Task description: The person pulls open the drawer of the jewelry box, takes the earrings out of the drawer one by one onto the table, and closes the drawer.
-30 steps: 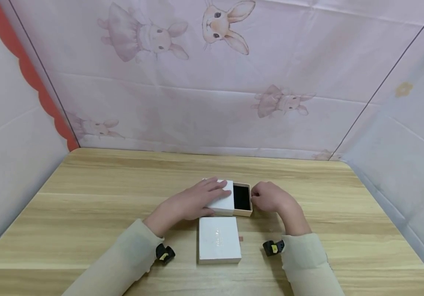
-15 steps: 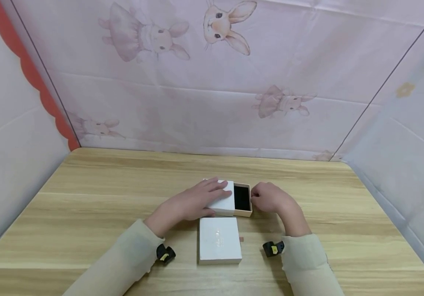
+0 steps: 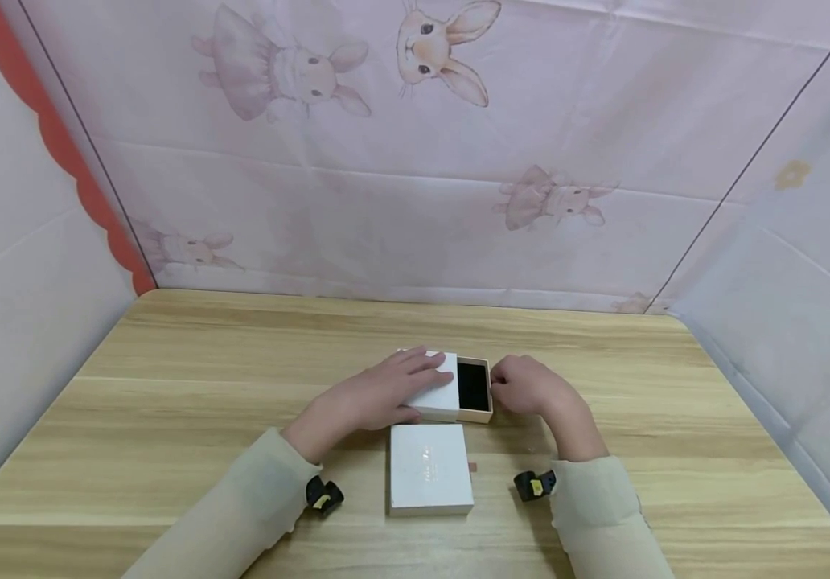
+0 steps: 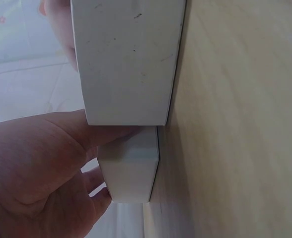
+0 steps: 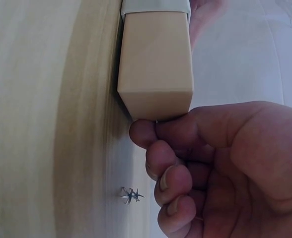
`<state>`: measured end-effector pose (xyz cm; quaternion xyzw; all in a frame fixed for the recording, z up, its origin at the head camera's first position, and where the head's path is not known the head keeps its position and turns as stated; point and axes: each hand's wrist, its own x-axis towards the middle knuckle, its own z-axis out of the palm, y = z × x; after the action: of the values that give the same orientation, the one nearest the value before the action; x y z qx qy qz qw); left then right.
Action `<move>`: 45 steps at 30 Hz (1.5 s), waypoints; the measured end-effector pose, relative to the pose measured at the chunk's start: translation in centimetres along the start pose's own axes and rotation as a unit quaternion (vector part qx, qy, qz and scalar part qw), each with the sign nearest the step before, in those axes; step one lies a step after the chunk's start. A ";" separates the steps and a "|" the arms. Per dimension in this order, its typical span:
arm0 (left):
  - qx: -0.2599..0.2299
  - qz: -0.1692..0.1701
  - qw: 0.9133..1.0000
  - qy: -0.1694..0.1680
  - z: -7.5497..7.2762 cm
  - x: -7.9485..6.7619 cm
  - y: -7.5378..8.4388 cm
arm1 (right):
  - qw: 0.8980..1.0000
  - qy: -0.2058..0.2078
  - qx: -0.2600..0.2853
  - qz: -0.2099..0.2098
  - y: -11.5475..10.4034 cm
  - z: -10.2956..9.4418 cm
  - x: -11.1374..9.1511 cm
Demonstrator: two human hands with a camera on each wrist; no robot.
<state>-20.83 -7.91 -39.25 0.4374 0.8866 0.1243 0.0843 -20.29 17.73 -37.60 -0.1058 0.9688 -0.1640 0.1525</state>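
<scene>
Toward the middle of the table lies a white slide-out box (image 3: 435, 402), its tan drawer (image 3: 474, 416) with a black lining (image 3: 473, 386) partly out on the right. My left hand (image 3: 389, 390) holds the white sleeve, fingers spread over the top and thumb at the near side. At the drawer's right end, my right hand (image 3: 531, 384) pinches with thumb and index finger; the other fingers are curled. What exactly lies in the pinch is hidden. Just in front, a second white box (image 3: 431, 466) with faint gold lettering sits closed, a pinkish tab (image 3: 472, 467) at its right side.
A tiny silver star-shaped piece (image 5: 131, 195) lies on the wood-grain table (image 3: 241, 346), near my right hand. Behind the table hangs a rabbit-print cloth (image 3: 415, 201). Black wrist cameras are by each sleeve cuff (image 3: 596, 490).
</scene>
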 end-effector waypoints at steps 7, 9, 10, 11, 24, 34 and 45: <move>0.003 0.000 1.000 -0.003 -0.1 0.0 0.0 | 1.000 0.001 0.001 -0.001 0.0 0.0 0.0; 0.004 0.000 1.000 -0.003 -0.1 0.1 0.0 | 1.000 0.001 0.001 -0.001 0.0 0.0 0.0; 0.005 0.000 1.000 -0.002 -0.1 0.1 0.0 | 1.000 0.001 0.000 -0.002 0.0 0.0 0.0; 0.006 -0.001 1.000 -0.002 -0.1 0.1 0.0 | 1.000 0.001 -0.001 -0.002 0.0 0.0 0.0; 0.005 -0.002 1.000 -0.003 -0.1 0.1 0.1 | 1.000 0.000 -0.002 0.004 -0.1 0.0 0.2; 0.006 0.000 1.000 -0.004 0.1 0.2 -0.1 | 1.000 0.002 -0.003 0.005 -0.2 0.1 0.1; 0.009 -0.001 1.000 -0.002 0.2 0.1 -0.2 | 1.000 0.003 -0.002 0.002 -0.4 0.1 0.2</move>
<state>-21.00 -7.89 -39.47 0.4375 0.8879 0.1156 0.0829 -20.37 17.30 -37.62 -0.1033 0.9699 -0.1621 0.1497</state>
